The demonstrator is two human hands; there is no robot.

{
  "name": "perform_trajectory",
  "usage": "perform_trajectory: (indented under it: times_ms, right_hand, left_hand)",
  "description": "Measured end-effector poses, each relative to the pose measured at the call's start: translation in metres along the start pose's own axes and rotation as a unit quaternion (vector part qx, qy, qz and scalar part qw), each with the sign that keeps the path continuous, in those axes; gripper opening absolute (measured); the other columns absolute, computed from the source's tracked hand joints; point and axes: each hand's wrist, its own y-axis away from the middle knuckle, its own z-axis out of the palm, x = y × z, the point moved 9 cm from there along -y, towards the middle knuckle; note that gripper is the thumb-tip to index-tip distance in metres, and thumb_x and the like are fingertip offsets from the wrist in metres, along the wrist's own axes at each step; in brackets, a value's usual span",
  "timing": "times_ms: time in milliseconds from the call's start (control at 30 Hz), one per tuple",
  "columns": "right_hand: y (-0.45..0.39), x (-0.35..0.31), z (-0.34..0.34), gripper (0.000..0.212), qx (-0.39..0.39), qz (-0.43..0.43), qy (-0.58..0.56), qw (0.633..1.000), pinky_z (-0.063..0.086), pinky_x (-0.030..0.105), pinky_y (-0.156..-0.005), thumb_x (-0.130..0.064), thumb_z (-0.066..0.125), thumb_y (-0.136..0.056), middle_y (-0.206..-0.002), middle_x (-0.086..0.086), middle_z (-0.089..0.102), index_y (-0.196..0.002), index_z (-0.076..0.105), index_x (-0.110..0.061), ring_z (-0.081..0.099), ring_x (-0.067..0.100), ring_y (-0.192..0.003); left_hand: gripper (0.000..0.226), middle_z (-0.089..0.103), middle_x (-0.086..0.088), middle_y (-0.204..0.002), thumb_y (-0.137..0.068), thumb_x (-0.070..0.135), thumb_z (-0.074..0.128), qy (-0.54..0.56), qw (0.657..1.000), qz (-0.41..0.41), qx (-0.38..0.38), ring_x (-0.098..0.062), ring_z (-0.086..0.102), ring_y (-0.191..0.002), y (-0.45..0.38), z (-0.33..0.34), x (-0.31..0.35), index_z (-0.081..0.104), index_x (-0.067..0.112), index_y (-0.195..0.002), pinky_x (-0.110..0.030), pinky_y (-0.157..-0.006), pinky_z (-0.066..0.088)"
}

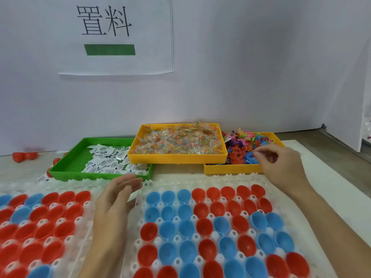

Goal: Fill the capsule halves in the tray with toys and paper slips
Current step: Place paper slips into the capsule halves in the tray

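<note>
Two white capsule trays are lying side by side on the table – the right tray (281, 181) and the left tray (84, 207) – each holding red and blue capsule halves (202, 209) sitting open side up in rows; the halves in view are looking hollow, nothing inside them. Behind the trays, three bins are standing against the white wall: a green bin (66, 169) holding white paper slips (112, 159), a yellow bin (176, 158) of small clear packets with coloured bits – its left end is overlapping the green bin's edge – and a second yellow bin (230, 169) heaped with small coloured plastic toys (243, 149). The right hand (281, 167) is reaching into the toy bin, fingertips drawn together over the pile; whether they are pinching a toy I cannot tell. The left hand (114, 203) is hovering over the gap between the two trays, fingers straight and close together, holding nothing. A few loose red capsule pieces (24, 156) are lying on the table at far left, near the green bin. A paper sign (114, 35) with two large characters and a green bar is hanging on the wall above.
</note>
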Motion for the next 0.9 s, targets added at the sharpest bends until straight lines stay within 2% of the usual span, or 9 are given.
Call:
perform_trajectory:
  times_ms: [167, 300, 400, 500, 567, 633, 767, 900]
  right_hand:
    - [-0.007, -0.01, 0.028, 0.012, -0.071, -0.032, 0.098, 0.992, 0.042, 0.024, -0.078, -0.026, 0.071, -0.09, -0.096, -0.005, 0.071, -0.099, 0.078, -0.021, 0.054, 0.004, -0.084]
    - [-0.01, -0.005, 0.033, 0.016, -0.102, -0.023, 0.13, 0.986, 0.042, 0.024, -0.085, -0.029, 0.067, -0.094, -0.104, -0.006, 0.074, -0.103, 0.079, -0.023, 0.051, 0.001, -0.09]
    - [-0.012, -0.002, 0.037, 0.016, -0.118, 0.003, 0.122, 0.985, 0.037, 0.013, -0.075, -0.026, 0.067, -0.094, -0.1, -0.006, 0.075, -0.101, 0.08, -0.019, 0.05, -0.004, -0.077]
    - [-0.013, 0.002, 0.033, 0.014, -0.111, 0.032, 0.111, 0.987, 0.031, 0.007, -0.061, -0.027, 0.07, -0.092, -0.08, -0.01, 0.069, -0.092, 0.081, -0.017, 0.052, -0.006, -0.069]
    - [-0.013, 0.005, 0.028, 0.014, -0.103, 0.046, 0.108, 0.988, 0.033, 0.01, -0.059, -0.025, 0.073, -0.09, -0.068, -0.015, 0.063, -0.083, 0.08, -0.016, 0.054, -0.003, -0.067]
    - [-0.013, 0.006, 0.024, 0.013, -0.095, 0.057, 0.105, 0.988, 0.037, 0.016, -0.061, -0.022, 0.075, -0.088, -0.066, -0.014, 0.062, -0.078, 0.08, -0.015, 0.055, -0.003, -0.066]
    - [-0.015, 0.005, 0.018, 0.006, -0.08, 0.063, 0.121, 0.987, 0.049, 0.028, -0.075, -0.018, 0.075, -0.088, -0.086, 0.0, 0.072, -0.09, 0.079, -0.015, 0.059, 0.006, -0.074]
    - [-0.014, 0.005, 0.008, 0.011, -0.049, 0.043, 0.152, 0.986, 0.056, 0.038, -0.083, -0.018, 0.073, -0.089, -0.092, 0.001, 0.073, -0.099, 0.076, -0.023, 0.063, 0.016, -0.084]
  left_hand:
    - [0.034, 0.075, -0.005, -0.101, -0.096, 0.001, 0.044, 0.018, 1.0, 0.005, -0.012, -0.021, 0.069, -0.102, -0.005, -0.001, -0.004, 0.071, 0.022, -0.1, -0.037, -0.079, 0.047]
    - [0.035, 0.075, -0.006, -0.098, -0.096, 0.0, 0.043, 0.011, 1.0, 0.01, -0.016, -0.022, 0.069, -0.099, -0.006, 0.001, -0.003, 0.072, 0.021, -0.097, -0.04, -0.081, 0.048]
    - [0.035, 0.075, -0.006, -0.096, -0.096, 0.001, 0.044, 0.003, 1.0, 0.012, -0.019, -0.02, 0.07, -0.096, -0.005, 0.004, -0.001, 0.073, 0.02, -0.095, -0.037, -0.079, 0.048]
    - [0.034, 0.075, -0.006, -0.096, -0.096, 0.001, 0.044, 0.001, 1.0, 0.013, -0.02, -0.019, 0.07, -0.095, -0.004, 0.004, -0.001, 0.073, 0.019, -0.095, -0.036, -0.078, 0.048]
    - [0.034, 0.075, -0.007, -0.096, -0.096, 0.001, 0.044, 0.003, 1.0, 0.012, -0.018, -0.019, 0.07, -0.095, -0.004, 0.004, -0.001, 0.073, 0.018, -0.096, -0.035, -0.078, 0.048]
    - [0.033, 0.075, -0.007, -0.096, -0.096, 0.001, 0.044, 0.003, 1.0, 0.009, -0.017, -0.02, 0.07, -0.095, -0.004, 0.004, -0.002, 0.073, 0.018, -0.096, -0.035, -0.078, 0.048]
    - [0.031, 0.075, -0.008, -0.097, -0.096, 0.001, 0.044, 0.007, 1.0, 0.004, -0.019, -0.021, 0.069, -0.097, -0.005, 0.004, -0.003, 0.072, 0.015, -0.098, -0.036, -0.08, 0.048]
    - [0.031, 0.074, -0.01, -0.098, -0.095, 0.001, 0.043, 0.013, 1.0, -0.002, -0.022, -0.023, 0.069, -0.097, -0.006, 0.004, -0.003, 0.071, 0.013, -0.098, -0.037, -0.082, 0.047]
